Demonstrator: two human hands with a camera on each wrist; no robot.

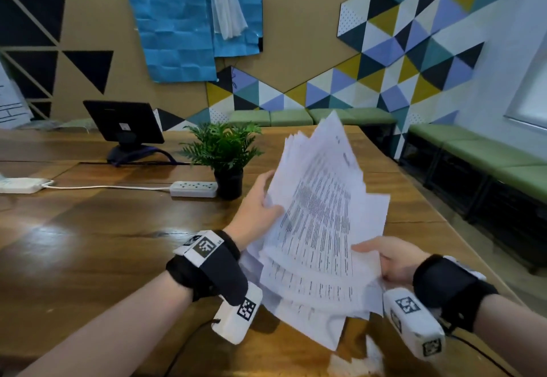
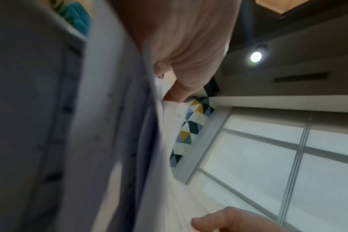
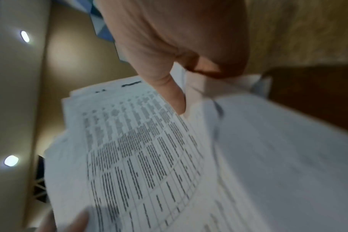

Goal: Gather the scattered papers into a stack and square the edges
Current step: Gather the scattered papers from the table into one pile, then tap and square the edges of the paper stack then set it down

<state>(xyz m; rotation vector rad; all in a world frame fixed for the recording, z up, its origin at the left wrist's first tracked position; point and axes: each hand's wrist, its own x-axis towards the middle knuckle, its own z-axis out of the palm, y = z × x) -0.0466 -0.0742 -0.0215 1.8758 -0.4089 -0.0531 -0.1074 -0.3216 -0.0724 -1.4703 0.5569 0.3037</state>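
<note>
No word, number or brand can be read in any view. The papers point(image 1: 319, 214) carry a printed table of dark lines in ruled columns with a short heading at the top edge, seen too in the right wrist view point(image 3: 133, 149), but every character is blurred. Black-and-white square code markers sit on the wrist bands point(image 1: 204, 247) and on the white camera housings point(image 1: 407, 305); they are patterns, not text. A small label on the back of the tablet stand point(image 1: 123, 127) is too small to make out.
</note>
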